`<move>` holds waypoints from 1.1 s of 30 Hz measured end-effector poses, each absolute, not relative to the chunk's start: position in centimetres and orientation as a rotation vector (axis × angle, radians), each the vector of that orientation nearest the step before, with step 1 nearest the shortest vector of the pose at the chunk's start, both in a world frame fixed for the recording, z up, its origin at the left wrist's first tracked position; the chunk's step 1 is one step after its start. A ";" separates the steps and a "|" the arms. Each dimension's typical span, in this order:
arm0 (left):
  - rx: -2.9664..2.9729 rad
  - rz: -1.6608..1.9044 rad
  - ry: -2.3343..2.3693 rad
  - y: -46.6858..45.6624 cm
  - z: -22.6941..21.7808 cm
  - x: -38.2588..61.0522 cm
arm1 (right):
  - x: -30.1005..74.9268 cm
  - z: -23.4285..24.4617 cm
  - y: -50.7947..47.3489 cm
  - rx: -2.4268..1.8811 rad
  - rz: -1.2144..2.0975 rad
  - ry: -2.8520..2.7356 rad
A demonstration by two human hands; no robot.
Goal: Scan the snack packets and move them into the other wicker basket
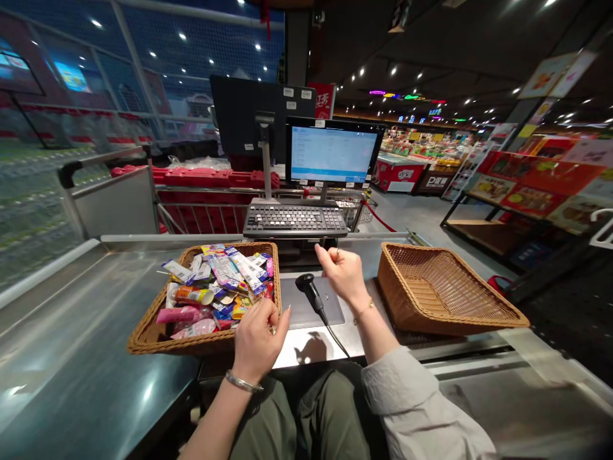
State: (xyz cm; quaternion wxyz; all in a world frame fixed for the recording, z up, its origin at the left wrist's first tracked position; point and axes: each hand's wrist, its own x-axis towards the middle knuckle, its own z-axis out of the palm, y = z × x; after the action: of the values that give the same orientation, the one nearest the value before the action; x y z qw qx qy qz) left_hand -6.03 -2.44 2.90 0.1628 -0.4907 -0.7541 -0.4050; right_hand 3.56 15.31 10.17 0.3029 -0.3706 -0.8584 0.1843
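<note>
Scanner (pixel 311 292) lies between the left hand (pixel 258 337), beside a filled basket (pixel 163 347), and the right hand (pixel 345 275). Both curl loosely (whether gripping anything, I cannot tell).

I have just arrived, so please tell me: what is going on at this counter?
A person sits at a metal counter. The left hand, curled, is at the near right corner of a wicker basket heaped with small packets; whether it touches is unclear. The right hand, also curled, is raised between a black scanner and a second wicker basket. Neither clearly holds anything.
</note>
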 end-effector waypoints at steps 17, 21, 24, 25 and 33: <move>-1.487 -0.467 -2.154 -2.6 6.4 -16.9 | 0.3 -0.4 14.1 -1.092 0.288 -2.419; -1.584 -0.205 -2.192 -2.4 6.9 -20.9 | -1.5 0.6 12.5 -0.928 0.182 -2.398; -1.657 -0.122 -2.223 -1.8 6.6 -22.2 | -3.4 1.5 10.6 -0.815 0.171 -2.425; -1.679 -0.097 -2.238 -1.7 6.4 -22.5 | -4.0 1.8 10.0 -0.779 0.176 -2.439; -1.741 0.010 -2.293 -1.2 5.8 -22.5 | -6.2 2.1 8.1 -0.752 0.240 -2.494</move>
State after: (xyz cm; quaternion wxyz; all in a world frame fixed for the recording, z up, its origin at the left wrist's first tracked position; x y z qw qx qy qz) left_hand -22.54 -1.16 5.81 0.1308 -0.5996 -0.7896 0.0035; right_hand -6.23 8.06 2.08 0.2600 -0.2777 -0.9206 0.0885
